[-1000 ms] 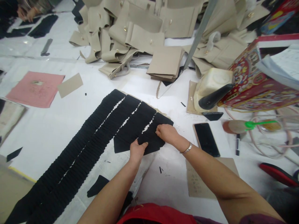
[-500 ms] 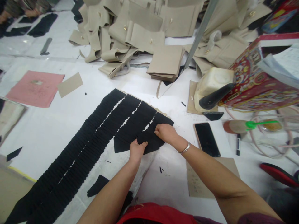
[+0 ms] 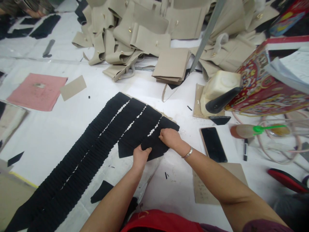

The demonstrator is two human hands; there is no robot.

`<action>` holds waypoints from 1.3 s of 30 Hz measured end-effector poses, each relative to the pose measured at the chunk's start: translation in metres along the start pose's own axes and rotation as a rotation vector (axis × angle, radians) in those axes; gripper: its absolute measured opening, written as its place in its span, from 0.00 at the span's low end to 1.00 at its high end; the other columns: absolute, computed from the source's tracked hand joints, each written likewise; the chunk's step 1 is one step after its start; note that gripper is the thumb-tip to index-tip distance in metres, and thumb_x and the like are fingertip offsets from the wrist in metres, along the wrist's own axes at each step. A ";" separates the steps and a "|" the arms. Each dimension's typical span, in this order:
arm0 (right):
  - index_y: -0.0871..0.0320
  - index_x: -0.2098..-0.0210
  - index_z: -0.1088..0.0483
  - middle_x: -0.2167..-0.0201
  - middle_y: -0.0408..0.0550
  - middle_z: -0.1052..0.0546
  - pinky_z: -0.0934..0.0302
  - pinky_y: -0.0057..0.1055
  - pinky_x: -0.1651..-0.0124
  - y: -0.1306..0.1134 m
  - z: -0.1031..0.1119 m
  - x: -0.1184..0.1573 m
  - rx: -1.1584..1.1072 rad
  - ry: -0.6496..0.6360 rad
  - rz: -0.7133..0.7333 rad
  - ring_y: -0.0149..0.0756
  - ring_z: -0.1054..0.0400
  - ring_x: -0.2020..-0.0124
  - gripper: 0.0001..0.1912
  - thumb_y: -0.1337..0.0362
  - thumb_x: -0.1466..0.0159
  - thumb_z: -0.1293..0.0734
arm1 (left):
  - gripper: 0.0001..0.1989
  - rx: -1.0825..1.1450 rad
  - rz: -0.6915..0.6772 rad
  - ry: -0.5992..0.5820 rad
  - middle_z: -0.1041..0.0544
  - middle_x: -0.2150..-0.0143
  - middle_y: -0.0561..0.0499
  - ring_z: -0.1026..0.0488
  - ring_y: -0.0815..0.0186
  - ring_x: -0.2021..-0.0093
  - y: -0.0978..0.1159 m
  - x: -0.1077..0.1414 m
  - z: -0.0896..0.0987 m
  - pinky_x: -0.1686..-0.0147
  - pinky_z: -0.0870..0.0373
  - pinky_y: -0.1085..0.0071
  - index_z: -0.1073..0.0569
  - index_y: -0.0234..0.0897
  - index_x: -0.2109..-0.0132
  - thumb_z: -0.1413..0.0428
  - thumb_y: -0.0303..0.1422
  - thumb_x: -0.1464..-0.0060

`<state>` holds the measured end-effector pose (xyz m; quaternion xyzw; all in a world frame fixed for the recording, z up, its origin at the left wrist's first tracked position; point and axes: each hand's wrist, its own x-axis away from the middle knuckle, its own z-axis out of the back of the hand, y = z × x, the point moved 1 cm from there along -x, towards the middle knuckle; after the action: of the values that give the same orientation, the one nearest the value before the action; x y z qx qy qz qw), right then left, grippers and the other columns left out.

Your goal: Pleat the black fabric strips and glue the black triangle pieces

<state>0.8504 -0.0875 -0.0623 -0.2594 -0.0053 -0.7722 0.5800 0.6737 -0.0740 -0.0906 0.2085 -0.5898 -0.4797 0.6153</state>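
Thin flat black pieces (image 3: 96, 120) lie overlapped in long slanting rows on the white-covered table, with narrow wavy gaps between the rows. At the near right end of these rows, both hands are on one black piece (image 3: 155, 146). My left hand (image 3: 141, 155) grips its lower left edge, thumb on top and the other fingers mostly hidden. My right hand (image 3: 171, 138), with a silver bracelet at the wrist, is closed with curled fingertips at the piece's right side. A loose black scrap (image 3: 102, 190) lies near my left forearm.
Beige leather-like panels (image 3: 145, 38) are heaped at the back beside a metal post (image 3: 205, 38). To the right are a cream container (image 3: 223, 85), a red patterned box (image 3: 258, 80), a phone (image 3: 213, 144) and a marker (image 3: 245, 149). A pink sheet (image 3: 36, 93) lies left. Another person's hand (image 3: 36, 13) shows top left.
The view has shifted very slightly. Both hands stay on the same black piece, and the left has moved only a touch.
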 end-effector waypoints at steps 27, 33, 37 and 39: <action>0.59 0.65 0.29 0.64 0.51 0.24 0.42 0.28 0.64 0.000 0.007 0.001 -0.013 0.019 0.018 0.39 0.31 0.62 0.10 0.60 0.41 0.38 | 0.12 -0.226 -0.108 -0.004 0.21 0.68 0.48 0.26 0.62 0.67 -0.011 -0.009 0.009 0.65 0.31 0.69 0.23 0.34 0.65 0.41 0.33 0.60; 0.59 0.68 0.28 0.67 0.51 0.23 0.43 0.27 0.66 0.000 0.001 0.001 -0.017 -0.014 0.033 0.38 0.30 0.64 0.10 0.60 0.41 0.38 | 0.11 -0.226 -0.119 -0.009 0.21 0.68 0.48 0.26 0.61 0.66 -0.007 -0.006 0.008 0.64 0.31 0.69 0.23 0.33 0.65 0.41 0.32 0.59; 0.59 0.66 0.28 0.66 0.51 0.23 0.42 0.28 0.64 0.001 -0.002 0.000 -0.011 -0.026 0.024 0.38 0.30 0.64 0.11 0.60 0.40 0.38 | 0.12 -0.216 -0.133 -0.014 0.21 0.66 0.48 0.25 0.61 0.65 -0.006 -0.005 0.008 0.63 0.30 0.68 0.24 0.34 0.64 0.41 0.32 0.59; 0.59 0.66 0.28 0.65 0.52 0.23 0.42 0.28 0.64 0.000 -0.002 0.000 -0.005 -0.022 0.029 0.39 0.31 0.63 0.11 0.60 0.40 0.39 | 0.13 -0.213 -0.138 -0.013 0.21 0.65 0.48 0.25 0.61 0.64 -0.006 -0.004 0.008 0.62 0.30 0.68 0.24 0.34 0.63 0.41 0.32 0.59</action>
<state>0.8497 -0.0885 -0.0642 -0.2694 -0.0060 -0.7607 0.5905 0.6652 -0.0709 -0.0965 0.1789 -0.5236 -0.5823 0.5957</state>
